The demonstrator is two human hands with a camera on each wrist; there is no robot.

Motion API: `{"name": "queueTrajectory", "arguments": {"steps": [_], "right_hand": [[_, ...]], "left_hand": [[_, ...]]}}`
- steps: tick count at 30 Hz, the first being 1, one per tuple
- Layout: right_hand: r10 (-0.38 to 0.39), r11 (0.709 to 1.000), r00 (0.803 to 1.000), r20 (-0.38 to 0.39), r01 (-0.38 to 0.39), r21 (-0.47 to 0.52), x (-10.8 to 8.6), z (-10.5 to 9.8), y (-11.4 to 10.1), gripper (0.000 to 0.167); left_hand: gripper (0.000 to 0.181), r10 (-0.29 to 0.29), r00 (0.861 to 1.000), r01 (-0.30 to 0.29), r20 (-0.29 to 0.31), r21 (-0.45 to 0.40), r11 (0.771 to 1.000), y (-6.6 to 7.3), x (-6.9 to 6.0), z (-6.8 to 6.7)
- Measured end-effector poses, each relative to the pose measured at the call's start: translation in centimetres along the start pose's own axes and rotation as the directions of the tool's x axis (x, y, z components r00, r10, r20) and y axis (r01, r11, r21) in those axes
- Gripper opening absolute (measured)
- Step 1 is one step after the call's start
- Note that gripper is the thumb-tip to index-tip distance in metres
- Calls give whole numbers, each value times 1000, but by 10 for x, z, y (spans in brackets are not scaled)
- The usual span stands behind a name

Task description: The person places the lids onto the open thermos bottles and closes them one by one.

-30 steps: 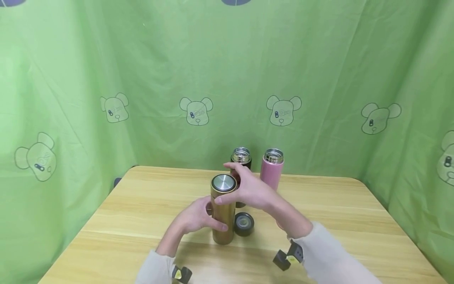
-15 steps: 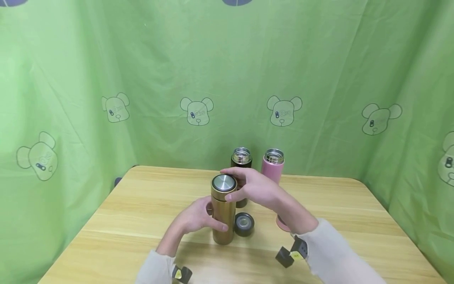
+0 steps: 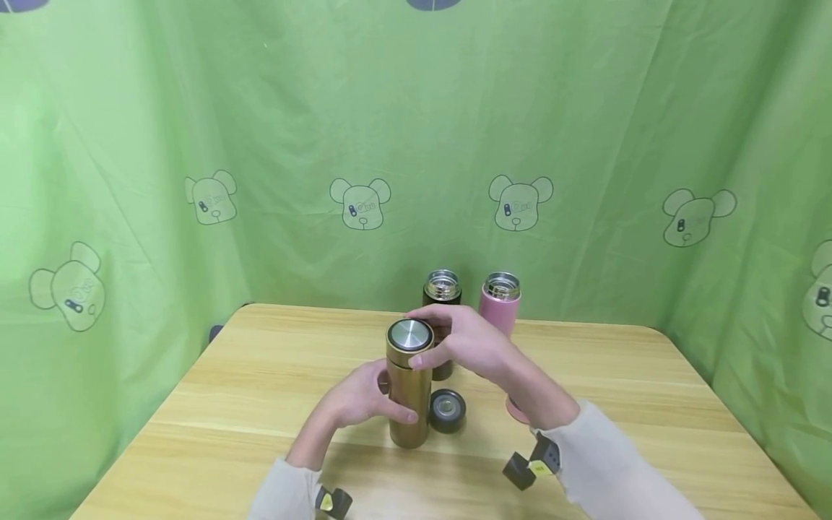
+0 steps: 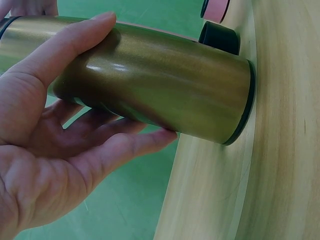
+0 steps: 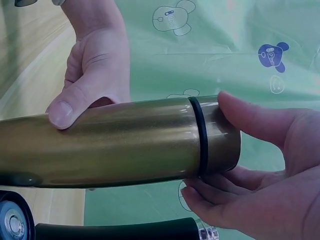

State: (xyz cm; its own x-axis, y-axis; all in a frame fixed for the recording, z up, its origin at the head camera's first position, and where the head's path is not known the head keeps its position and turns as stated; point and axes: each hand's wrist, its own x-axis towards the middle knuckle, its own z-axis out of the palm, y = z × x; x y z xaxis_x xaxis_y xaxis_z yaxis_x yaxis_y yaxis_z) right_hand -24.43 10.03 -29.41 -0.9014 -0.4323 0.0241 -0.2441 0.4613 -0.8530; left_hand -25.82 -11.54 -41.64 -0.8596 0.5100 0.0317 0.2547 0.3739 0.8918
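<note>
A gold bottle [image 3: 409, 404] stands upright on the table, its gold lid [image 3: 411, 336] with a silver top in place. My left hand [image 3: 357, 396] grips the bottle's body from the left, the thumb across its front; in the left wrist view the left hand [image 4: 55, 115] wraps around the gold bottle [image 4: 165, 75]. At the top, my right hand [image 3: 468, 343] holds the lid between thumb and fingers. In the right wrist view the right hand [image 5: 280, 160] pinches the lid [image 5: 222, 135], beyond a dark ring around the gold bottle [image 5: 110, 145].
Behind stand an uncapped dark bottle [image 3: 443, 289] and an uncapped pink bottle [image 3: 499, 310]. A black lid [image 3: 447, 410] lies just right of the gold bottle. A pink lid [image 3: 516, 412], partly hidden by my right forearm, is farther right. A green curtain [image 3: 416, 144] hangs behind the table.
Compared with one second ago, my right hand has shifted slightly right around the lid, and its thumb sits farther right. My left hand and the bottle have stayed put.
</note>
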Motion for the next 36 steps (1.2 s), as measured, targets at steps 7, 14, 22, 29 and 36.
{"name": "queueTrajectory", "arguments": {"steps": [7,14,22,29,36], "right_hand": [[6,1000,999,-43,-8,-30,1,3,0,70],[43,997,993,-107,-50,-65,1,7,-1,73],[38,997,989,-143,-46,-56,1,12,0,74],[20,995,986,-165,-36,-94,0,16,0,76],[23,994,983,-183,-42,-100,-1,18,0,76]], "left_hand": [[71,-4,1000,5,-12,42,999,1,-1,-1],[73,2,1000,-2,-6,50,999,1,0,-1],[72,9,1000,-8,-4,43,999,1,0,-1],[71,3,1000,-3,-11,42,999,2,-1,0],[71,-3,1000,4,-13,35,999,2,-1,0]]}}
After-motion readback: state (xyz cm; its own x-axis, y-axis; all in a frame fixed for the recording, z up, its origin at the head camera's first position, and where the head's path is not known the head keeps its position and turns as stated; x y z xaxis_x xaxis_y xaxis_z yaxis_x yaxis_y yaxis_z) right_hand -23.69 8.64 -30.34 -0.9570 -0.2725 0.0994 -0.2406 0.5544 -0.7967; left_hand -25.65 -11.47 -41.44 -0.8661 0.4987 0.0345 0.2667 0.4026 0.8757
